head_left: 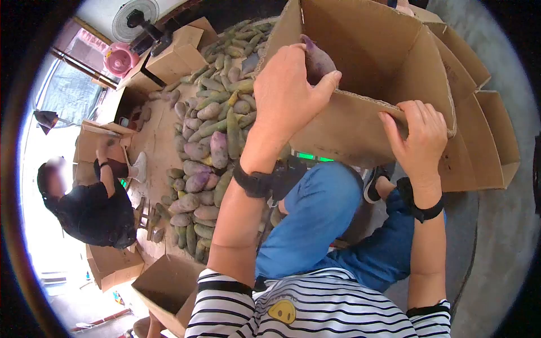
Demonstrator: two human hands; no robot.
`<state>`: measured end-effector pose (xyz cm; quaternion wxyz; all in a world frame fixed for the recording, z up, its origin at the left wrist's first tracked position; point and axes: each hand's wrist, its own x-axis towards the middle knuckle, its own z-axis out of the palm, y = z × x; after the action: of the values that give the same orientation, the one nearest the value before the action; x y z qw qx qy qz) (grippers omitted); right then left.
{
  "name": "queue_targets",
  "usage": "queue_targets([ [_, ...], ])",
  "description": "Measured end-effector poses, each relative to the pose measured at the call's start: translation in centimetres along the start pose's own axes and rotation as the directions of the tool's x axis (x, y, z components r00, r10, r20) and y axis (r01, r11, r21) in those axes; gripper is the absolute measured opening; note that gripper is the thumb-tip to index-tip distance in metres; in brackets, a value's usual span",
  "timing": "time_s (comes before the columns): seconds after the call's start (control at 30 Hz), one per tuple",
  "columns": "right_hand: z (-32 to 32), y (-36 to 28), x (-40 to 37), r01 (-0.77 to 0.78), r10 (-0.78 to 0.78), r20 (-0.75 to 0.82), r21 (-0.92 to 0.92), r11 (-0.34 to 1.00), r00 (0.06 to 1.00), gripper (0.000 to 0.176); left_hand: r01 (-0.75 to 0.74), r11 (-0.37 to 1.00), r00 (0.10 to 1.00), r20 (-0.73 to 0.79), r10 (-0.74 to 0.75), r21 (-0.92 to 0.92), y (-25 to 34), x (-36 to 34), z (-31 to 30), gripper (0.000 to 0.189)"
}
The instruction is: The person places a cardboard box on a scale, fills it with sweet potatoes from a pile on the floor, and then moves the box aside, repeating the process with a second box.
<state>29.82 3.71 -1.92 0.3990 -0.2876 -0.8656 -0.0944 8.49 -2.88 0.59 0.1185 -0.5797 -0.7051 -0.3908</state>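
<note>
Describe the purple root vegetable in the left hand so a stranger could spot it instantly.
Find the large, open brown cardboard box toward the top right. Near its left edge, the bare left hand holds the purple root vegetable. Unlike the heaped green and purple vegetables, it is gripped at the box's opening.

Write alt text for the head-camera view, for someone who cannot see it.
A person's left hand holds a purple, rounded vegetable at the corner of an open, brown cardboard box, while the right hand grips the box's rim. In the picture's left half lies a big heap of green and purplish vegetables, with a person in a black top beyond.
</note>
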Motion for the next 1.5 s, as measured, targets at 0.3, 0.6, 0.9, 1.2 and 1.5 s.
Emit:
queue_targets([
  [0.3, 0.2, 0.2, 0.2, 0.006, -0.006, 0.007, 0.006, 1.000, 1.000, 0.029, -0.142, 0.969, 0.978, -0.120, 0.168, 0.205, -0.5, -0.4, 2.0, 0.030],
  [0.6, 0.4, 0.7, 0.4, 0.018, -0.018, 0.032, -0.007, 1.000, 0.999, 0.029, -0.184, 0.952, 0.947, -0.214, 0.238, 0.244, -0.5, -0.1, 3.3, 0.026],
  [0.9, 0.4, 0.4, 0.6, 0.001, 0.001, 0.035, -0.051, 0.999, 0.999, 0.028, -0.268, 0.960, 0.895, -0.388, 0.219, -0.076, 1.1, -1.9, 1.9, 0.024],
  [1.2, 0.5, 0.4, 0.6, 0.029, -0.029, -0.004, -0.046, 0.999, 1.000, 0.028, -0.135, 0.974, 0.891, 0.408, 0.199, -0.180, 6.2, -12.9, -0.3, 0.059],
  [1.5, 0.0, 0.2, 0.3, 0.006, 0.000, 0.073, -0.076, 0.997, 0.997, 0.027, -0.066, 0.974, 0.849, 0.500, 0.170, -0.219, 4.5, -15.5, 1.1, 0.062],
])
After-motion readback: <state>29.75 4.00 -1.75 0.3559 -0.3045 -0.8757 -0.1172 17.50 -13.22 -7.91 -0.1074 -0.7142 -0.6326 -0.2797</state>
